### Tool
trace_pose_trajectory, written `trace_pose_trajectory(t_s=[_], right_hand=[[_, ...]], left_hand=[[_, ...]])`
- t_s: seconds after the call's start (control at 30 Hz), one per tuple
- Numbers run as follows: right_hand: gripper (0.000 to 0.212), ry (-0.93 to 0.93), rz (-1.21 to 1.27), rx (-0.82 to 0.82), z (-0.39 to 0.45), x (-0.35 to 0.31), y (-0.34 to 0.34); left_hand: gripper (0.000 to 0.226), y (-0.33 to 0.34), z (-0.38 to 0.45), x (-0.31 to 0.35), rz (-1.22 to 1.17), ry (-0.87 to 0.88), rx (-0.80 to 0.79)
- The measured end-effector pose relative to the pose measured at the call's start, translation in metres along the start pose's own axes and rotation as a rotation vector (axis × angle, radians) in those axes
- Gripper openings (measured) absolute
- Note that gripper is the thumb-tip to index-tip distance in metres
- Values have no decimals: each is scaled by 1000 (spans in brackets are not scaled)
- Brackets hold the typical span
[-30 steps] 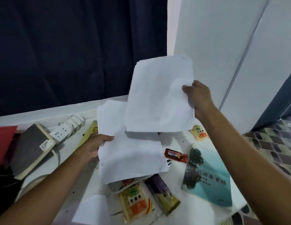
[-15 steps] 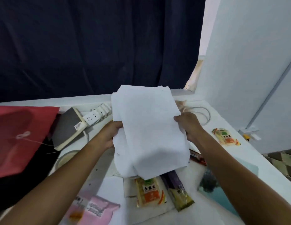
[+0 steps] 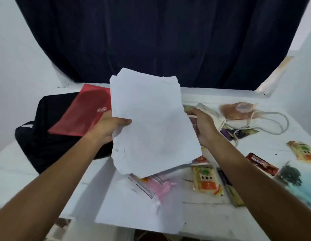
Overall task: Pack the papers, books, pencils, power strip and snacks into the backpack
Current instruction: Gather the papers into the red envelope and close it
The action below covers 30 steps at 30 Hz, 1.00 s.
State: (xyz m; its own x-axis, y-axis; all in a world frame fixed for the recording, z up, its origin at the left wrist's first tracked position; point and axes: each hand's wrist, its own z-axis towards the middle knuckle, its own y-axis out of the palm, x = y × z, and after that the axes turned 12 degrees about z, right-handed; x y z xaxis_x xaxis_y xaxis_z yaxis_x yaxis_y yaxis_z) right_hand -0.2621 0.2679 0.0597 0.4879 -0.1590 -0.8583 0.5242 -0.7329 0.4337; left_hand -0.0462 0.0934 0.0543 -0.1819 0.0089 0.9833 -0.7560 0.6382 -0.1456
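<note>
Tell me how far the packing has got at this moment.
Nothing visibly packed: the black backpack lies at the left with a red folder on top. In hand: the left hand grips a stack of papers; the right hand is at its other edge. Left: snack packets, the power strip, a teal book.

Stack of papers (image 3: 151,122) hides most of the left hand (image 3: 108,128) fingers and the right hand (image 3: 202,126) thumb side, plus part of the red folder (image 3: 87,112). Teal book (image 3: 302,185) cut off by right edge. Backpack (image 3: 47,136) partly under folder. Print on pink packet (image 3: 156,186) too blurred to read; power strip (image 3: 212,113) mostly behind right hand.
</note>
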Motion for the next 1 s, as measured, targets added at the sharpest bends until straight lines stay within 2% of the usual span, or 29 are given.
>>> trace_pose_trajectory(t_s=[0.07, 0.1, 0.23, 0.3, 0.4, 0.43, 0.5, 0.63, 0.73, 0.8, 0.83, 0.93, 1.0], right_hand=[[20, 51, -27, -4, -17, 24, 9], [16, 46, -118, -37, -26, 39, 9], [17, -119, -880, -343, -60, 101, 4], [41, -147, -1121, -481, -76, 124, 7], [81, -151, -1330, -392, -87, 146, 8], [88, -167, -1399, -360, -88, 150, 9], [80, -225, -1513, -361, -91, 155, 12], [59, -307, -1551, -336, -93, 154, 17], [46, -261, -1340, -271, -93, 146, 18], [33, -358, -1241, -191, -87, 134, 12], [33, -418, -1218, -155, -82, 126, 7], [62, -521, -1176, 33, -63, 91, -15], [60, -521, -1246, 178, -48, 70, -35]], left_hand=[[43, -36, -12, -9, -37, 2, 44], [45, -52, -18, -14, -55, 3, 50], [58, -95, -37, -42, -84, -53, 40], [61, -104, -45, -55, -106, -77, 31], [72, -112, -54, -68, -159, -98, 21], [75, -114, -56, -69, -173, -94, 8], [75, -116, -59, -67, -194, -85, 11], [68, -113, -61, -67, -222, -68, 14], [59, -106, -56, -67, -221, -73, 33], [53, -101, -51, -65, -217, -77, 49], [55, -99, -48, -65, -217, -78, 49], [58, -91, -40, -63, -222, -79, 29], [53, -84, -37, -63, -227, -86, 22]])
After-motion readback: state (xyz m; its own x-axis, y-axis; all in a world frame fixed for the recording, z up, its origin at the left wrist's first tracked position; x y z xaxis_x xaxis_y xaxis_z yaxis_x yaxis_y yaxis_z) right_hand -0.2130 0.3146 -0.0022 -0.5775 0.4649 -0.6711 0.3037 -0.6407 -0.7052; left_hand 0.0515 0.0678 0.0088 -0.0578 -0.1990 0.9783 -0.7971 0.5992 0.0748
